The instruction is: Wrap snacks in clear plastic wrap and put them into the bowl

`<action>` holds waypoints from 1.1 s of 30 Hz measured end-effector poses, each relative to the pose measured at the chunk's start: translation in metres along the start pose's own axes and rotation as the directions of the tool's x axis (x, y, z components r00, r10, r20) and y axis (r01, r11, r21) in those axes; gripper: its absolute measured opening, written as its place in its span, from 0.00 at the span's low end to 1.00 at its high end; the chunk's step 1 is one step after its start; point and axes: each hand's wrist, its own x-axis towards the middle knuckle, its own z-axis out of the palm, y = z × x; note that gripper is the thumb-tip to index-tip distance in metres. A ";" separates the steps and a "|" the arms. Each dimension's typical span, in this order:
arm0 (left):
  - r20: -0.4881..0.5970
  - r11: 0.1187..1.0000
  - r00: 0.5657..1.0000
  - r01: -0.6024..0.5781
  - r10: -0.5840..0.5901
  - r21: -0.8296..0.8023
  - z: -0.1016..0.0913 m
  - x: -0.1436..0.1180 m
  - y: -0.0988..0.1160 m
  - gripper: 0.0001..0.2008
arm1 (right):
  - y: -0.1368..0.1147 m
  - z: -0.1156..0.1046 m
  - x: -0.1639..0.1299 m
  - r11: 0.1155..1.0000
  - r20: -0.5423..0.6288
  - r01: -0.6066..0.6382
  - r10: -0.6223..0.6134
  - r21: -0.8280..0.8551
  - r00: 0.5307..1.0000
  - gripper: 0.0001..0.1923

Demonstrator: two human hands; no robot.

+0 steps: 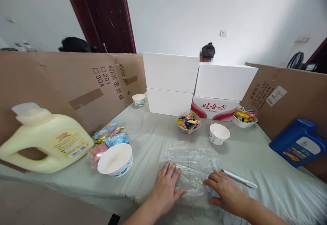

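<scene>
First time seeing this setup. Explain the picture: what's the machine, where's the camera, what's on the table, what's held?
No machine: these are a person's bare hands, seen from a head-worn camera looking forward and down. The left hand and right hand are palm-down at opposite edges of a crinkled, clear plastic sheet; neither visibly grips anything. Also on the pale green cloth: a slim white pen, white blue-printed bowls, a clear bowl of wrapped snacks, and a pale yellow plastic jug.

Both hands [167,185] are bare, with slim fingers [171,169], and the forearms [259,210] are bare as well.
</scene>
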 end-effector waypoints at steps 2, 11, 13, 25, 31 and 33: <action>0.090 0.991 0.987 -0.132 0.134 -0.024 -0.008 -0.017 -0.011 0.39 | 0.005 0.001 -0.021 0.998 -0.031 -0.056 0.057 0.011 0.998 0.08; 0.078 0.929 0.974 -0.179 0.215 -0.323 -0.044 -0.039 -0.032 0.07 | 0.009 0.004 -0.065 0.914 -0.154 0.058 0.006 0.403 0.988 0.08; 0.121 0.901 0.986 -0.051 0.114 -0.431 -0.051 -0.036 -0.036 0.07 | 0.010 0.011 -0.069 0.874 -0.133 -0.039 0.118 0.485 0.984 0.10; -0.082 0.889 0.941 0.279 -0.329 -0.363 -0.055 0.029 -0.046 0.19 | 0.001 0.042 0.003 0.649 -0.298 -0.100 0.473 0.754 0.829 0.14; -0.316 0.998 0.948 0.061 -0.048 0.030 -0.049 0.056 -0.004 0.15 | 0.001 0.049 0.028 0.756 -0.238 -0.262 0.481 0.600 0.844 0.04; -0.144 0.963 0.953 -0.257 0.266 0.078 -0.038 0.072 0.015 0.16 | -0.002 0.049 0.028 0.785 -0.253 -0.281 0.479 0.552 0.841 0.05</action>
